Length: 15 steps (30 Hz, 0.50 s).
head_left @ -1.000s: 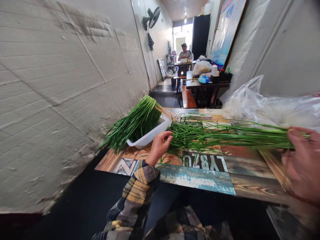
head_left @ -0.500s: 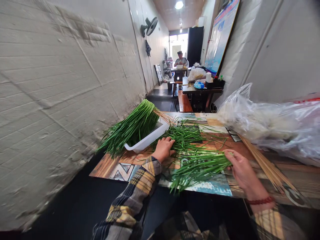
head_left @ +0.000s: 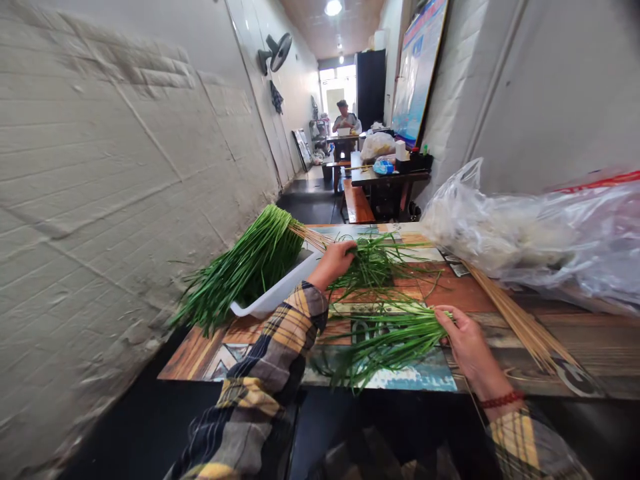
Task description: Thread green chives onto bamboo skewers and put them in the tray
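Observation:
My right hand pinches a bunch of garlic chives at its pale stem ends, leaves fanned leftward over the table. A thin stick slants down below that hand; whether the hand grips it I cannot tell. At the left edge of a loose heap of chives, my left hand has its fingers curled round some of the leaves, fingertips partly hidden. Left of it, chives threaded on wooden skewers lie across a white plastic tray, skewer ends pointing right.
Bare wooden skewers lie on the patterned tabletop at right, beside a large clear plastic bag with pale contents. A rough white wall runs along the left. Farther back are another table, a bench and a seated person.
My left hand has moved forward from lying spread beside the heap and its fingers have curled onto the chives. The right hand still holds its bunch. The view has shifted right.

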Tool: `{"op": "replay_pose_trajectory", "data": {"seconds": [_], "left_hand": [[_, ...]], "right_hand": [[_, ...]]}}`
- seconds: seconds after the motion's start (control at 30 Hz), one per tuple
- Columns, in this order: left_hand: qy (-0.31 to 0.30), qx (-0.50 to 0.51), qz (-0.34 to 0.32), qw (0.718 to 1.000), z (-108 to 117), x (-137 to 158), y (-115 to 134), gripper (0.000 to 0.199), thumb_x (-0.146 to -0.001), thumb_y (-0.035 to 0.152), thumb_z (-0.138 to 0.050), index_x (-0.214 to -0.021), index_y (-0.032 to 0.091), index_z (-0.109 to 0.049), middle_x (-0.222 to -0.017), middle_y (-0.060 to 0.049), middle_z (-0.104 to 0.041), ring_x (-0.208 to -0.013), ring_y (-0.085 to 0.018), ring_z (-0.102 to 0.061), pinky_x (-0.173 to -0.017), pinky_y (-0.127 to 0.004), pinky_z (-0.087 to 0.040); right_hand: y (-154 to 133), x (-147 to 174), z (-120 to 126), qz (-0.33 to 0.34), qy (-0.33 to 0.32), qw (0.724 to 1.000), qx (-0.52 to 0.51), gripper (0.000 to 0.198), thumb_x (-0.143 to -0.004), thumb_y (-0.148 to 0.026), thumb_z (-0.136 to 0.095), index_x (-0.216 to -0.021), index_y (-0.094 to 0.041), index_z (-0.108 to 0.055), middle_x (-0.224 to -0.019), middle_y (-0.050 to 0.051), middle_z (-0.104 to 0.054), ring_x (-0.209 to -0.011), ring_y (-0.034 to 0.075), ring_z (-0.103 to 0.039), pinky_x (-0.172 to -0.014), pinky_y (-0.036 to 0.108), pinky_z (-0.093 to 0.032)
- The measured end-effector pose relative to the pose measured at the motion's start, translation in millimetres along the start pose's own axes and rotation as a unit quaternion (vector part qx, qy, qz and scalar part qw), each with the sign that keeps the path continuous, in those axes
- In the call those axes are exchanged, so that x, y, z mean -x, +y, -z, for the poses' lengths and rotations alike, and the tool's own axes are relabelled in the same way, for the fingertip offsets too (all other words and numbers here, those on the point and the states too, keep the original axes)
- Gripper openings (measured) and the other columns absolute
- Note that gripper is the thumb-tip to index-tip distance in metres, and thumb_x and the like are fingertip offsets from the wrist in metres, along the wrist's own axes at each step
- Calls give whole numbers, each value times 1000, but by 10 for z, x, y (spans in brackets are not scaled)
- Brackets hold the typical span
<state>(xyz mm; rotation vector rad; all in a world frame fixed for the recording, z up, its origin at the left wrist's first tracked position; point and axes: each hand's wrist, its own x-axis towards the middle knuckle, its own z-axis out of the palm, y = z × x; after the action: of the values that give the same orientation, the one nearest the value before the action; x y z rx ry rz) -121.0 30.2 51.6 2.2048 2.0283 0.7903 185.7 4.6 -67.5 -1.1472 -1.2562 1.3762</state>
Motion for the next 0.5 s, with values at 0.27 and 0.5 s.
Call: {"op": "replay_pose_trajectory", "data": {"seconds": [0.27,0.5], "left_hand": [[-83,-161,-7,983,34,32,60,47,-73,13,-57,-119,24,-60,-115,-8,-62,-101,-22,-60,-88,-31,-45],[-24,-193,-14,981,292,327,280,46,-81,10,-49,-123,25,-56,-122,-9,-59,-108,-25,-57,-94,-38,-41]], "right_hand": [[-60,29,-18,9,-20,999,28,41,-71,-56,-66,-92,-20,-63,-79,2,-65,-58,15,-55,-43,23,-41],[-84,52,-21,16,-39,998,37,40,-74,-55,-64,-93,-21,-63,-76,1,-63,-59,15,-53,-45,23,-40]]}}
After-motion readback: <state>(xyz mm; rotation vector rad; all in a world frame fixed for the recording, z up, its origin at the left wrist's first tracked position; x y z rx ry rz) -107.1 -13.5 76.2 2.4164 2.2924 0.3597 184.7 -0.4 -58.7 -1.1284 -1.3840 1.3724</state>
